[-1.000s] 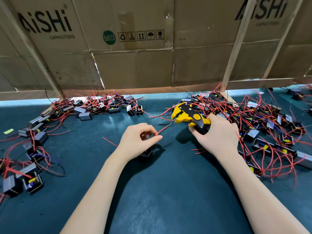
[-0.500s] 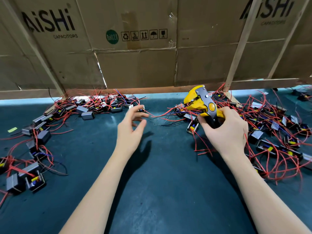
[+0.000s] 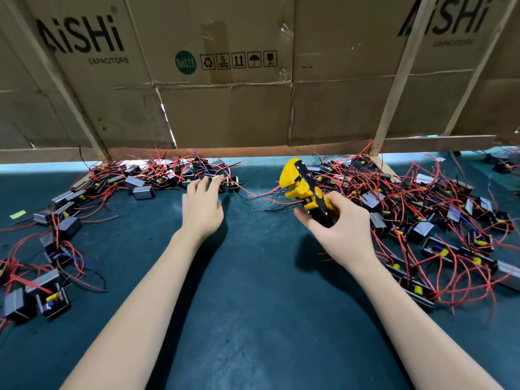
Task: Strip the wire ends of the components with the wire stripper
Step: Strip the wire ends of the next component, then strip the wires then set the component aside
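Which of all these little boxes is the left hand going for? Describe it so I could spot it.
Start at the green round sticker on the cardboard wall, then drop to the left pile of components below it. The left hand has its fingertips on a grey box at that pile's right end.

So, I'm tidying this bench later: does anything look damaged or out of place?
The cardboard backdrop is worn: a torn vertical seam gapes left of centre, with creases around it. A small yellow-green scrap lies alone on the mat at far left. The tangled components look like ordinary work piles.
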`<state>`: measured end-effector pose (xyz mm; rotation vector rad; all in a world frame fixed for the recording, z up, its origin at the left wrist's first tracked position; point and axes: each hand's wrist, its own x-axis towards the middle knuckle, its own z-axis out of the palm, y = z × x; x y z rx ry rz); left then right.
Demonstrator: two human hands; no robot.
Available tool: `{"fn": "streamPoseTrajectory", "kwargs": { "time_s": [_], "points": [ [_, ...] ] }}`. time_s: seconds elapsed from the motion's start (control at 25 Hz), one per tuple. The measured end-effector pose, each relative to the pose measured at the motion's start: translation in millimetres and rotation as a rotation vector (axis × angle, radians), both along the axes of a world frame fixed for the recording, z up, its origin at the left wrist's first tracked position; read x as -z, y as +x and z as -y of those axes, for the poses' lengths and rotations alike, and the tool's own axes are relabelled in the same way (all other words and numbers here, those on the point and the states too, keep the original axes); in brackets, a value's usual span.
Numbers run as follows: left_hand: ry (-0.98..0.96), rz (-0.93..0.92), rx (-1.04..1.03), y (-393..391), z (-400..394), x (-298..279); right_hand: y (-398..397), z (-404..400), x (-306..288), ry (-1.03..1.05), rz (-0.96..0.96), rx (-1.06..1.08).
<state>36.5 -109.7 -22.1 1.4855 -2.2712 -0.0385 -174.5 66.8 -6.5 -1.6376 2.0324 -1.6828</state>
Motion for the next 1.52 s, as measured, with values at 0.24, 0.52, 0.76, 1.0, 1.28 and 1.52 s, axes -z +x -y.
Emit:
{"fn": "streamPoseTrajectory", "kwargs": {
  "time_s": [0.24,0.52,0.76,1.0,1.28,1.52],
  "points": [
    [0.067,0.274,0.001,-3,27,-9,-10,5,10,0.247,-0.032,0.018],
    [0.043,-0.022,-0.051,15,-20,-21,-21,14,18,0.407,-0.179,0.403],
    [0.157,-0.334,-0.024,29,-53,-22,-15,7,8,0.109,-0.004,0.258],
    [0.507,-0.605,0.308,26,-62,-23,1,4,-2,-0.007,0.649,-0.193],
    [0.183,-0.401,0.359,16,-65,-19,-2,1,-1,0.29,0.573,-0.407],
    [0.24,-0.498,0.469,10,-72,-17,4,0,3,0.394,0.173,-0.253]
  ]
}}
